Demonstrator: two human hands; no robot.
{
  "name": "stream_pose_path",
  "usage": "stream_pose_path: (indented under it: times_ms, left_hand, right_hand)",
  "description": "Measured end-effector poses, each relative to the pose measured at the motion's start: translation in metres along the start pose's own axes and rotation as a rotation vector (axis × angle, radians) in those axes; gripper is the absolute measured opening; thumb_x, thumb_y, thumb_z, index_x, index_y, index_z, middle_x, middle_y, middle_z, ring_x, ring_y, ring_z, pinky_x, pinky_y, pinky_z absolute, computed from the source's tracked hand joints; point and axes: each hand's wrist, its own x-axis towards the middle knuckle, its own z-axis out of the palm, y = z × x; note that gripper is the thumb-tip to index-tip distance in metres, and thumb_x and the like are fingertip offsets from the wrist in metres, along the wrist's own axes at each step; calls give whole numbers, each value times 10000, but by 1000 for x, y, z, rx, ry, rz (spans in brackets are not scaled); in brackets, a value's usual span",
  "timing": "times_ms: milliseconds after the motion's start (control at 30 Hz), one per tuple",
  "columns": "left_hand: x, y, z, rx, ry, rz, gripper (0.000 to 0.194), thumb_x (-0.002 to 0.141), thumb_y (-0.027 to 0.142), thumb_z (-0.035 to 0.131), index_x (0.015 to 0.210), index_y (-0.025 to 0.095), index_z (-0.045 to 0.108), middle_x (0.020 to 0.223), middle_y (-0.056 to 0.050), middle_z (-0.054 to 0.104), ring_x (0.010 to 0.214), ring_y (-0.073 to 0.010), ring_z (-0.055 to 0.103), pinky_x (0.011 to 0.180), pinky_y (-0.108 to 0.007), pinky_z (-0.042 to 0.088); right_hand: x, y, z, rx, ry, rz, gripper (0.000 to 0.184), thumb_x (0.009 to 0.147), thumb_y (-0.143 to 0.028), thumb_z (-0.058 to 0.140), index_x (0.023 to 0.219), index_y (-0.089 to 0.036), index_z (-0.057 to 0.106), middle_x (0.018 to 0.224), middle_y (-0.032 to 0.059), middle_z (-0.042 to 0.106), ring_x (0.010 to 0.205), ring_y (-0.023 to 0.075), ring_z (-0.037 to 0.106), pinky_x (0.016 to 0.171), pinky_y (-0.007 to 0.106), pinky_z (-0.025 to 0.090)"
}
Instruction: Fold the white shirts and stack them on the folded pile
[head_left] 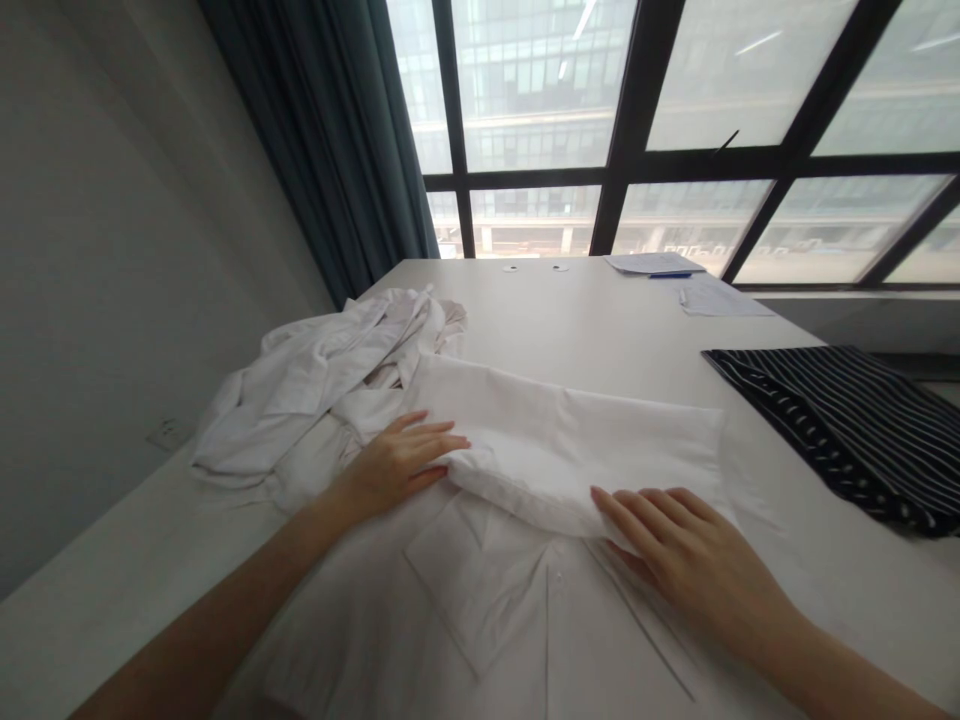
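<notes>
Left hand (386, 468) and right hand (679, 545) pinch white garment (555, 435), centre; white table (570, 325) beneath; windows (705, 90) upper right; curtain (337, 130) upper left.

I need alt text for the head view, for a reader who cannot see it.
A person's left hand and right hand touch a partly folded white garment on a white table. Crumpled white fabric lies at left, dark striped fabric at right, windows beyond.

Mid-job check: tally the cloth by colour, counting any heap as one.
White: 2 (garment under the left hand and right hand; heap at left)
Black with white stripes: 1 (striped cloth at right)
Total: 3; pieces within the heap can't be counted.
</notes>
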Motion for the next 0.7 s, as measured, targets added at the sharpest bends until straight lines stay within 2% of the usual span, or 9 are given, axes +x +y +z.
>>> stream_pose_path:
  times_ms: [100, 200, 300, 367, 433, 500, 567, 633, 700]
  left_hand:
    - [8, 11, 0, -59, 91, 6, 349, 988, 188, 396, 1197, 243, 671, 1138, -34, 740, 1096, -183, 682, 1099, -414, 433]
    - [5, 22, -9, -81, 191, -32, 385, 989, 175, 359, 1176, 244, 689, 1145, -42, 737, 1065, -186, 697, 1078, -424, 462]
    - [-14, 26, -14, -122, 116, -12, 355, 1011, 277, 388, 1209, 287, 683, 1168, -34, 728, 1107, -201, 681, 1117, -448, 419]
    - [-32, 24, -12, -146, 17, 11, 341, 995, 397, 460, 1268, 320, 650, 1209, -33, 710, 1170, -224, 646, 1146, -473, 371]
    - [-49, 20, -7, -149, -15, -55, 454, 930, 556, 523, 1301, 318, 632, 1330, -68, 636, 1279, -279, 559, 1135, -499, 373]
    - [-62, 17, -3, -194, 66, -201, 521, 937, 632, 424, 1251, 299, 675, 1453, -92, 521, 1356, -317, 470, 1107, -506, 400]
    - [-68, 16, -1, -262, 195, -395, 531, 968, 605, 346, 1171, 282, 716, 1486, -95, 483, 1365, -324, 456, 1087, -502, 420]
    - [-66, 16, -1, -326, 283, -586, 468, 952, 570, 416, 1126, 262, 723, 1411, -106, 561, 1300, -320, 528, 1053, -483, 456]
    - [-60, 15, -1, -400, 294, -725, 437, 901, 551, 508, 1112, 229, 714, 1268, -116, 661, 1178, -307, 620, 978, -438, 518]
  right_hand:
    - [9, 14, -5, -25, 67, -49, 316, 937, -75, 450, 1155, -157, 664, 852, 66, 733, 671, 200, 659, 652, 362, 489]
    - [2, 29, -23, -28, 188, -24, 448, 939, -51, 415, 1303, -242, 593, 998, 53, 753, 803, 209, 694, 730, 372, 502]
    - [-16, 28, -36, 28, 179, -65, 515, 943, -61, 387, 1376, -301, 530, 1041, 24, 754, 873, 216, 699, 803, 401, 516]
    - [-30, 22, -37, 118, 83, -126, 411, 964, -134, 426, 1310, -288, 585, 1012, 19, 757, 867, 210, 703, 814, 400, 535]
    - [-45, 20, -36, 224, -9, -105, 293, 950, -282, 529, 1225, -286, 633, 994, 21, 756, 863, 220, 710, 791, 398, 566]
    - [-60, 25, -34, 304, 5, 72, 267, 903, -386, 583, 1158, -339, 650, 982, 14, 753, 847, 247, 716, 727, 409, 597]
    - [-77, 37, -31, 332, 97, 391, 199, 883, -437, 553, 1050, -405, 657, 931, 8, 751, 767, 278, 719, 575, 422, 602]
    - [-91, 51, -25, 353, 106, 726, 178, 853, -535, 523, 899, -414, 645, 810, 15, 742, 618, 299, 699, 428, 427, 556]
    - [-103, 63, -16, 431, 3, 944, 282, 812, -640, 499, 789, -382, 611, 640, 17, 703, 462, 291, 645, 360, 419, 512]
